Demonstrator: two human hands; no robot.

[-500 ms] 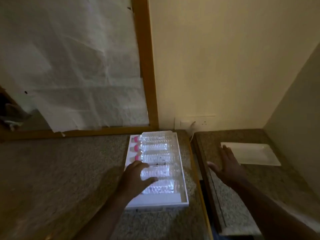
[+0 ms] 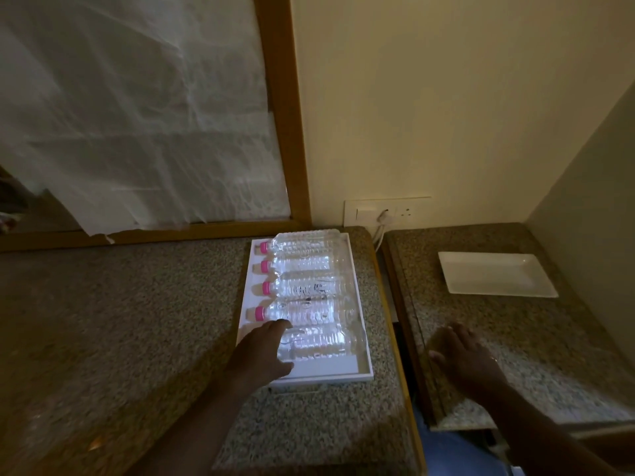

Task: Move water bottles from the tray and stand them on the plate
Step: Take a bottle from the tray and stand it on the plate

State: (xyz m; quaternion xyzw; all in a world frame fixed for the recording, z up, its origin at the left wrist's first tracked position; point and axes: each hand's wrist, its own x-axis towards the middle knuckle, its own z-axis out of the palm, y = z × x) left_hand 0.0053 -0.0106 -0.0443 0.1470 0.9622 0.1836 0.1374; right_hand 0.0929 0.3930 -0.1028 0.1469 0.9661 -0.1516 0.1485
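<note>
Bottles (image 2: 305,290) in tray (image 2: 364,355), plate (image 2: 494,274) apart

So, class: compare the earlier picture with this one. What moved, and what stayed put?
The left hand has dropped nearer, onto the cap end of the nearest bottle, not yet gripping it. The right hand has pulled back from the plate. All five bottles stay lying in the tray; the plate is still bare.

head view | from above, facing forward-down | near countertop (image 2: 137,321)
</note>
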